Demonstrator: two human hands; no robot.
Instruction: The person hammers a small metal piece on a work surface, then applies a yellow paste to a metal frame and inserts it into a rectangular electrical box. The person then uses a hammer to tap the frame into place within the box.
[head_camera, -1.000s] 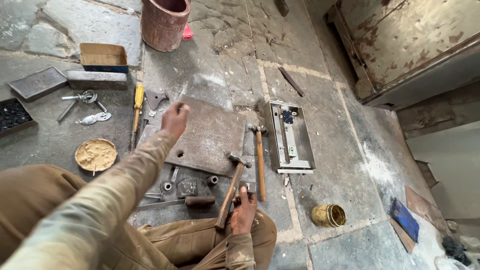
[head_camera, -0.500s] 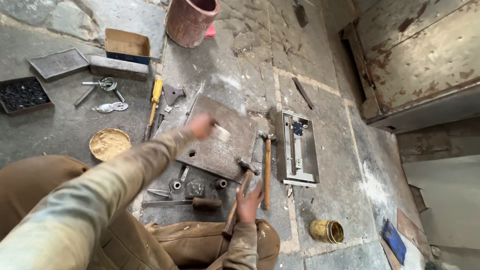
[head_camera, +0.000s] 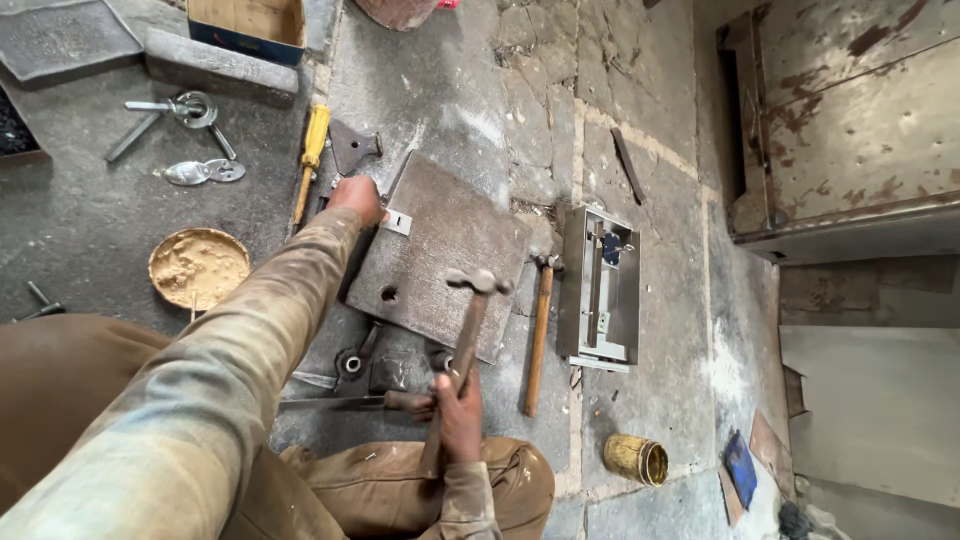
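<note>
Right hand (head_camera: 458, 408) has a closed grip on the hammer (head_camera: 462, 340), head over the steel plate (head_camera: 440, 250) lying on the stone floor (head_camera: 640, 120) — left hand (head_camera: 358, 198) pins the plate's far corner, fingers hidden so closure unclear — best strike square, away from the fingers.

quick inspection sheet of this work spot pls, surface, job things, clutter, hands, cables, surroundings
surface: stone floor, cracked and dusty, with joints between slabs.
job's things: rusty metal plate lying flat with a hole near one corner; hammer with its head over the plate.
clutter: second hammer, open metal lock case, yellow screwdriver, bowl of tan paste, small gold tin, cardboard box, small fittings near the plate's near edge.
hands: left hand at the plate's far left corner; right hand grips the hammer's handle.
cables: nothing seen.
surroundings: worn metal door on the right.
</note>
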